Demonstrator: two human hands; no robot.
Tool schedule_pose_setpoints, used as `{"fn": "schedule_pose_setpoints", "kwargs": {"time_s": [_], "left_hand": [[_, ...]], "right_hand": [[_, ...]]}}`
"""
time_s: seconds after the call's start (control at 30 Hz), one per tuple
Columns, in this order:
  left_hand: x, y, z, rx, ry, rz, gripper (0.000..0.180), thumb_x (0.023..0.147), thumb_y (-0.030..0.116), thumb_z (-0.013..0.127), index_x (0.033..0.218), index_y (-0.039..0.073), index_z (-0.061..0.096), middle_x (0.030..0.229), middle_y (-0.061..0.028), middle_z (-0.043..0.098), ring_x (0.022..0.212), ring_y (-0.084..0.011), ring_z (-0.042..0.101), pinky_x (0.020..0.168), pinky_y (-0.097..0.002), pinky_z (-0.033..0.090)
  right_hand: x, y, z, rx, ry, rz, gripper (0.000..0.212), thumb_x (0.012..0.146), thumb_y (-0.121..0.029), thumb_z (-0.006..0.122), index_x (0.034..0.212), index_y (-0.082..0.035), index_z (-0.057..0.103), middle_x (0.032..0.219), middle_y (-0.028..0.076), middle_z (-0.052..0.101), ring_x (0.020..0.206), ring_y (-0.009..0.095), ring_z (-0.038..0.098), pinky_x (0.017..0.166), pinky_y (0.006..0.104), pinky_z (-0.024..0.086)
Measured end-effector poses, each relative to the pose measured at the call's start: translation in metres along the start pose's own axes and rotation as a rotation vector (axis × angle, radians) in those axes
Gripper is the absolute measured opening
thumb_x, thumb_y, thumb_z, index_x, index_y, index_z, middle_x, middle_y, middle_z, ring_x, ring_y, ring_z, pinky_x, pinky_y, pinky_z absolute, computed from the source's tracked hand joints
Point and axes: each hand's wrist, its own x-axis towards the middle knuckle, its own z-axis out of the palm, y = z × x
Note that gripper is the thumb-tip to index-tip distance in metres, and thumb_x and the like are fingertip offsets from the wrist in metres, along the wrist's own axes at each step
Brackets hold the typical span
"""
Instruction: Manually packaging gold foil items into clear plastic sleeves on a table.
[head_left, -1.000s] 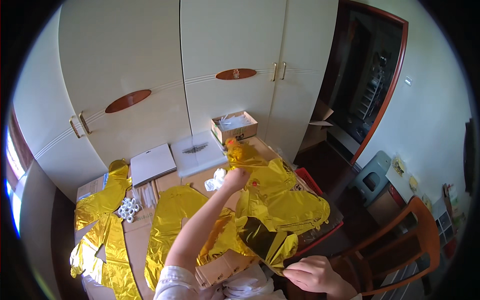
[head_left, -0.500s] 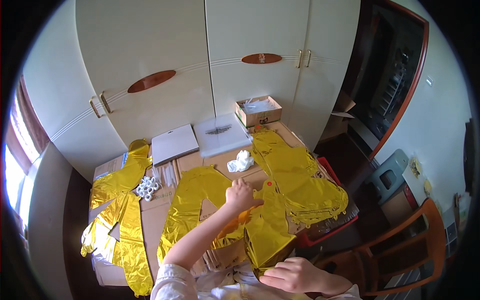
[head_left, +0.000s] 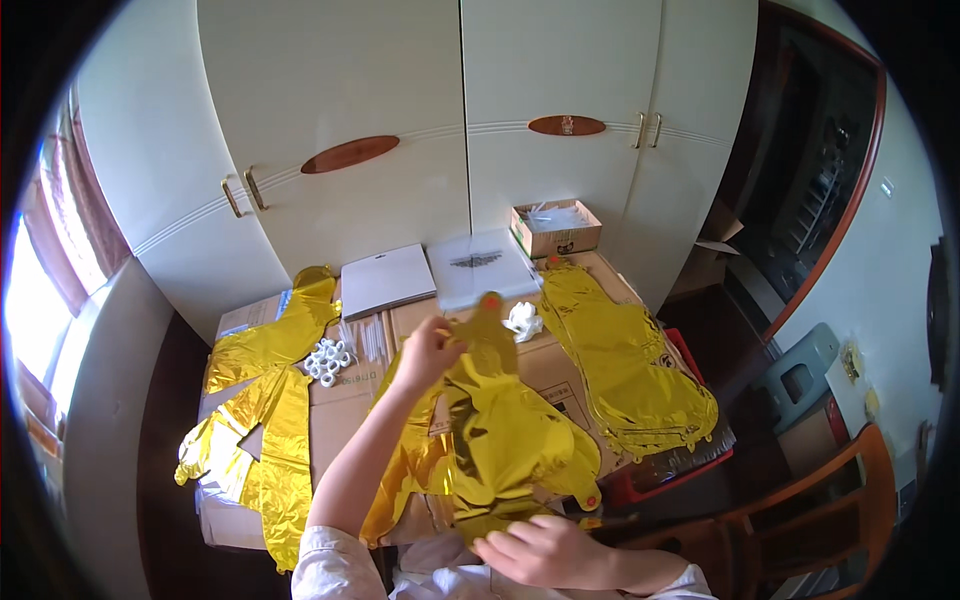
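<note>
A flat gold foil balloon stretches between my hands over the near middle of the table, tilted and partly raised. My left hand pinches its far left edge, beside a tab with a red dot. At its near end, my right hand is closed on the foil's lower edge. Another gold foil balloon lies underneath, largely hidden by the held one and my left forearm. To the right rests a gold foil pile, flat on the cardboard. More gold foil balloons are spread along the left side.
White rings and clear straws lie left of centre. Behind are white crumpled material, a grey-white stack, clear plastic sheets and a cardboard box. A red tray and wooden chair stand right.
My left hand has lifted the foil balloon's far end and carried it away from the right pile. My right hand stays on the near end. The view has shifted left.
</note>
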Motion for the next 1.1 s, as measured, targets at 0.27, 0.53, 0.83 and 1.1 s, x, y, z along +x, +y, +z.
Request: {"fn": "schedule_pose_setpoints", "kwargs": {"time_s": [0.27, 0.53, 0.83, 1.1], "left_hand": [[0.009, -0.094, -0.036, 0.487, 0.194, -0.072, 0.051, 0.074, 0.026, 0.076, 0.115, 0.010, 0.050, 0.083, -0.0103, 0.064, 0.087, -0.0328, 0.062, 0.077, -0.0450, 0.049], [-0.008, -0.079, -0.030, 0.789, 0.324, 0.127, 0.063, 0.076, 0.035, 0.073, 0.128, 0.012, 0.047, 0.121, -0.0142, 0.053, 0.116, -0.0346, 0.048, 0.093, -0.0496, 0.040], [-0.070, -0.038, -0.010, 0.925, -0.331, 0.228, 0.077, 0.087, 0.068, 0.043, 0.149, 0.025, 0.032, 0.155, -0.0134, 0.027, 0.144, -0.0387, 0.018, 0.114, -0.0601, 0.012], [-0.042, -0.052, -0.022, 0.936, -0.316, 0.162, 0.076, 0.088, 0.069, 0.039, 0.149, 0.025, 0.031, 0.156, -0.0108, 0.025, 0.145, -0.0371, 0.017, 0.115, -0.0596, 0.012]], "right_hand": [[0.034, -0.036, 0.127, -0.076, -0.044, 0.087, 0.006, 0.070, -0.018, 0.061, 0.069, -0.012, 0.059, 0.069, -0.002, 0.052, 0.064, 0.011, 0.055, 0.051, 0.0232, 0.043], [0.014, 0.017, 0.075, 0.181, -0.145, 0.219, 0.035, 0.087, -0.031, 0.062, 0.114, -0.009, 0.061, 0.098, 0.005, 0.064, 0.089, 0.020, 0.064, 0.074, 0.0337, 0.053], [-0.066, 0.107, 0.123, 0.155, -0.209, 0.694, 0.061, 0.095, -0.042, 0.051, 0.139, -0.001, 0.039, 0.145, 0.020, 0.040, 0.137, 0.036, 0.034, 0.112, 0.0524, 0.025], [-0.044, 0.151, 0.149, 0.102, -0.270, 0.648, 0.062, 0.097, -0.048, 0.043, 0.140, -0.003, 0.040, 0.148, 0.018, 0.037, 0.140, 0.035, 0.029, 0.115, 0.0518, 0.020]]}}
